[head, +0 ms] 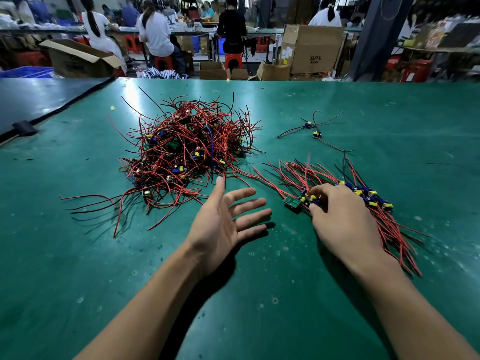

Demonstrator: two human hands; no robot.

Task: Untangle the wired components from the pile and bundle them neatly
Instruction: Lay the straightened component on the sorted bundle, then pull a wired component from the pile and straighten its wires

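Pile (187,149): red, black wires, blue-yellow capacitors. Table (259,294) green. Stools (233,61) red. Crate (26,72) blue.

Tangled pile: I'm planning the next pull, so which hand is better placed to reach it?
Left, probably. The left hand is open and empty, fingertips close to the tangled pile; the right hand pinches a component at the sorted bundle, farther away.

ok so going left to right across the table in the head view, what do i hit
black block on the seam → tangled pile → left hand, open, off the pile's near right corner → right hand, pinching a component of the sorted bundle
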